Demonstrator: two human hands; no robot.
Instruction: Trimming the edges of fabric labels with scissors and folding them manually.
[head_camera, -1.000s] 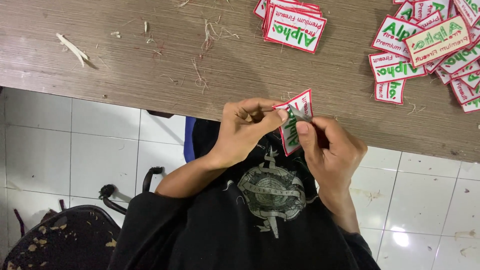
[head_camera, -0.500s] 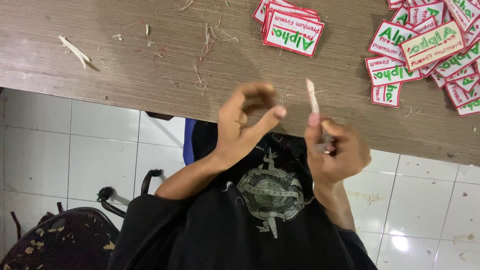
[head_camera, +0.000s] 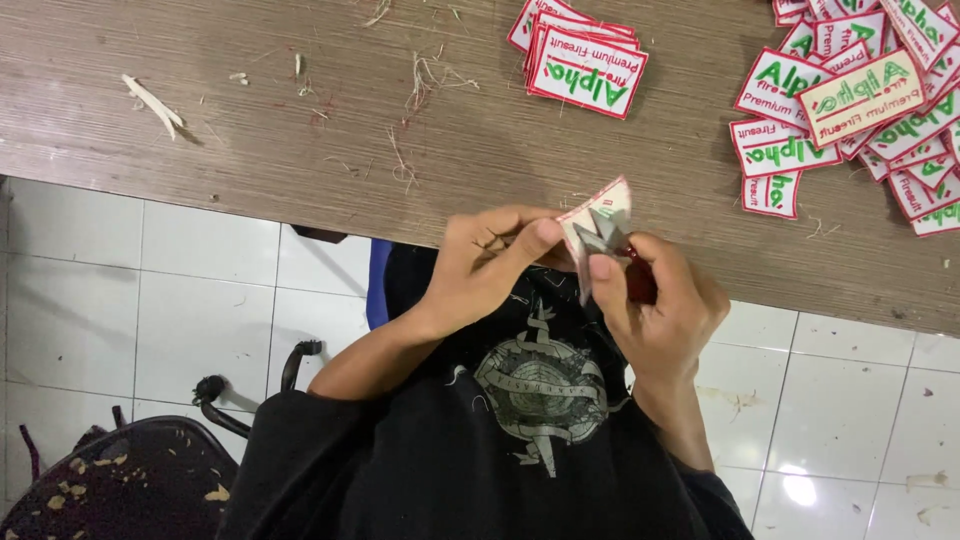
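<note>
Left hand (head_camera: 490, 265) pinches an embroidered patch (head_camera: 597, 215) above the desk (head_camera: 300, 130) edge; right hand (head_camera: 660, 300) at three o'clock grips small snips (head_camera: 605, 235). Blades risk nicking the border.

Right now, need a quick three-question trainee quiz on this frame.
1. True or false: the left hand pinches a patch above the table edge.
2. Which holds the small cutting tool? A) left hand B) right hand
3. Fill in: as seen in the picture, the neat stack of patches lies to the ___ of the loose pile.
Key: 1 true; 2 B; 3 left.
</note>
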